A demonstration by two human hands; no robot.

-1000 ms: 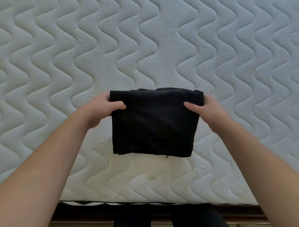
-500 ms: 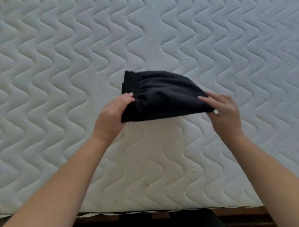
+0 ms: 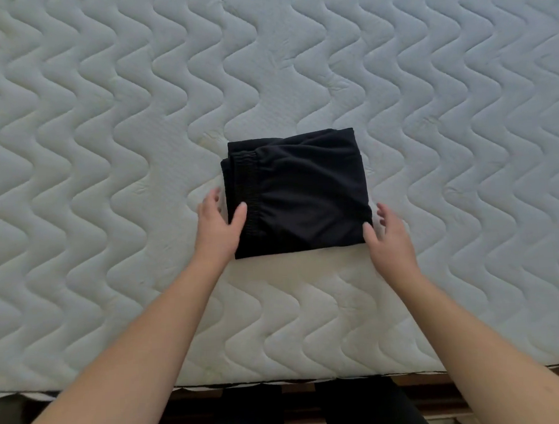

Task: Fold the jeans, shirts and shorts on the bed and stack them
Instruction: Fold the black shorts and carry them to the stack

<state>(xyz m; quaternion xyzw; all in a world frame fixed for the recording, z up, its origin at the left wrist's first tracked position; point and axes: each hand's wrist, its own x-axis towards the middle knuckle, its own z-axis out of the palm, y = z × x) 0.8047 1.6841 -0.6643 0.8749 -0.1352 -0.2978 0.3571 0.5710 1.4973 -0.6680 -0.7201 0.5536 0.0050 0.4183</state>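
Folded black shorts flat on mattress. My L hand & R hand: fingers relaxed, thumbs touching shorts' near corners, gripping nothing.

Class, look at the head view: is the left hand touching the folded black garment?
Touching. The head view shows the left hand with its thumb lying on the garment's elastic waistband at the left edge; no gap shows between them.

Head view, steeply down over mattress
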